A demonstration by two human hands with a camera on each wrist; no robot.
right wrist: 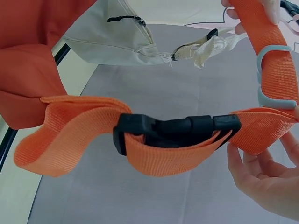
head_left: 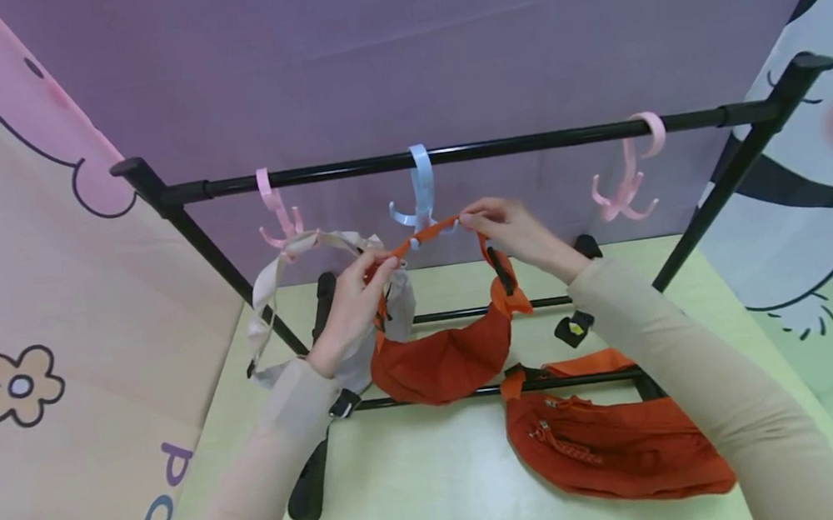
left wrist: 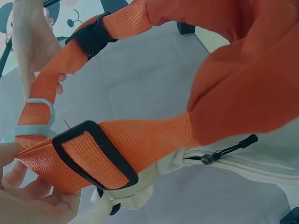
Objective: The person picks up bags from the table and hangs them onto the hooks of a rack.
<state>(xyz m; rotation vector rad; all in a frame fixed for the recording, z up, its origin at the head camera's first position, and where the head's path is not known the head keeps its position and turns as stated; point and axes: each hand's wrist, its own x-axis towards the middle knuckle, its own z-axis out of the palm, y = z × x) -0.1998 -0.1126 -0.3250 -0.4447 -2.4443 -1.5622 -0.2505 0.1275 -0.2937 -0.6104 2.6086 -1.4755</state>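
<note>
An orange-red waist bag hangs below the rod from its orange strap, which passes over the prongs of a light-blue hook. My left hand pinches the strap just left of the hook, close to a black slide buckle. On the other side my right hand pinches the same strap between thumb and fingers. A black clip buckle sits on the strap near my right hand. In both wrist views the hook's prongs curl around the strap between my hands.
A black rack rod carries pink hooks on both sides. From the left one hangs a whitish bag, partly behind my left hand. A second orange-red waist bag lies on the pale table, across the rack's lower bar.
</note>
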